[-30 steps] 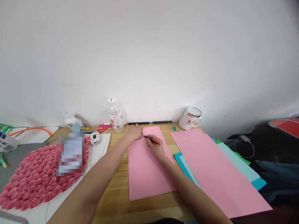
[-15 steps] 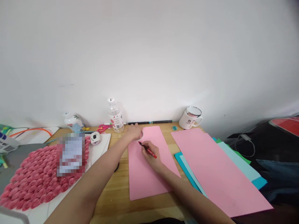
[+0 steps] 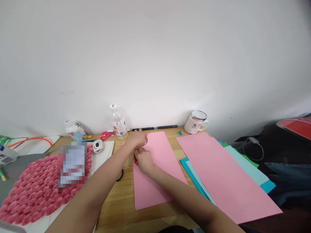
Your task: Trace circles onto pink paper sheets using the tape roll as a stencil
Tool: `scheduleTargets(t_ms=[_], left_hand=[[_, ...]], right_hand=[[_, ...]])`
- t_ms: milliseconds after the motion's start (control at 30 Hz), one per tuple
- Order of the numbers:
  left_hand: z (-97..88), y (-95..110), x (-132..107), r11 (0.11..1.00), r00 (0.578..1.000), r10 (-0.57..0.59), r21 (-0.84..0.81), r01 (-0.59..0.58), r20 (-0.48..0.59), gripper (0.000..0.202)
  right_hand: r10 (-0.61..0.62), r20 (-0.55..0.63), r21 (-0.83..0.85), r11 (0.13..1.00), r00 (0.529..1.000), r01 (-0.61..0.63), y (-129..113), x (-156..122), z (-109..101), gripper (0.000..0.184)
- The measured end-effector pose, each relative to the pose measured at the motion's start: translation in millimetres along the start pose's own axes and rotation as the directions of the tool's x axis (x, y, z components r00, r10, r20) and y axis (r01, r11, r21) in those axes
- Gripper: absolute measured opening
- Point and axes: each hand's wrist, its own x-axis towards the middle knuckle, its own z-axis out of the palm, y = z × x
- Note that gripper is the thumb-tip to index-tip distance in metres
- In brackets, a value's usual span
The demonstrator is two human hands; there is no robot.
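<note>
A long pink paper sheet [image 3: 155, 174] lies on the wooden table [image 3: 121, 200] in front of me. My left hand [image 3: 137, 137] presses a small round object [image 3: 145, 142] down on the sheet's far left corner, fingers curled over it. My right hand [image 3: 143, 159] is closed around a red pen [image 3: 135, 160], its tip at the sheet's left edge just below the left hand.
A larger pink sheet [image 3: 223, 178] lies on teal and green sheets to the right. A water bottle [image 3: 117, 121], white mug [image 3: 195, 122], black marker [image 3: 155, 127], scissors [image 3: 106, 134] and a small jar [image 3: 74, 129] line the wall. A mat of pink rolls [image 3: 34, 191] sits left. Dark bags [image 3: 279, 155] lie right.
My right hand has carried the red pen from the right side of the round object, down around it, to the sheet's left edge. My left hand has stayed on the round object.
</note>
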Motion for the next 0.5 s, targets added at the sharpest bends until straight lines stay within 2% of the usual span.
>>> scheduleTargets(t_ms=[333,433,500], left_hand=[[-3.5,0.6,-3.0,1.0,1.0,0.01,0.002,-0.01,0.011,0.045],[-3.0,0.4,-2.7,1.0,1.0,0.01,0.001,-0.01,0.007,0.045],[-1.8,0.3,-3.0,1.0,1.0,0.003,-0.001,-0.003,0.002,0.044]], right_hand=[[0.025,0.076,0.04,0.999,0.997,-0.028,0.9,-14.7,-8.5,0.032],[0.024,0.006,0.165,0.986,1.0,-0.025,14.7,-23.1,-7.4,0.029],[0.059,-0.092,0.353,0.935,0.994,-0.023,29.9,-26.2,-7.2,0.027]])
